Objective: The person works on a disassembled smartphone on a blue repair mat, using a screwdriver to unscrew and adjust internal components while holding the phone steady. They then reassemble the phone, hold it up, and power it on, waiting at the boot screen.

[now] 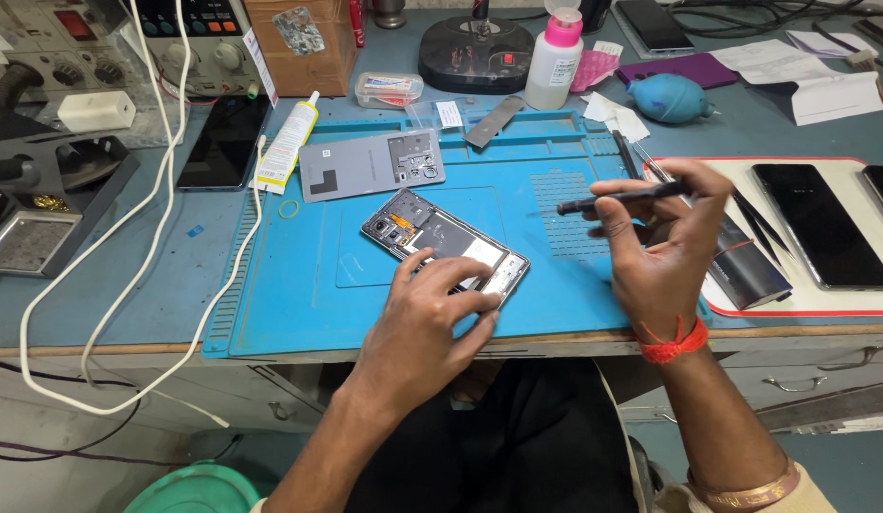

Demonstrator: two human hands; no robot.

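Far out past my left hand, a white cable (128, 285) loops off the bench edge, and a dark phone (225, 141) lies face up beside a yellow-capped glue tube (287, 142). Just ahead of that hand, near the top of the blue work mat (299, 294), sits the grey back cover (370, 164).

My left hand (427, 318) is pressed down on the near end of the opened phone (441, 242), fingers spread and flat on it rather than curled round it, pinning it to the mat. The phone lies at a slant, camera end away from me, its insides bare.

My right hand (665, 247) is raised just to the right of the phone, fingers pinched closed on a thin black tool (622, 198) held roughly level, tip pointing left and clear of the phone.

Beyond that hand lie a black phone (822, 223) on a white, red-edged pad (841, 299), and farther off a blue rubber blower (670, 98) and a pink-capped bottle (556, 57).

As I judge it, the risks are these: the tool tip could slip into the exposed board or a flex strip if my left hand lets the phone skate on the mat, and pressing too hard on that near end could stress the frame. The cable could also snag a sleeve.
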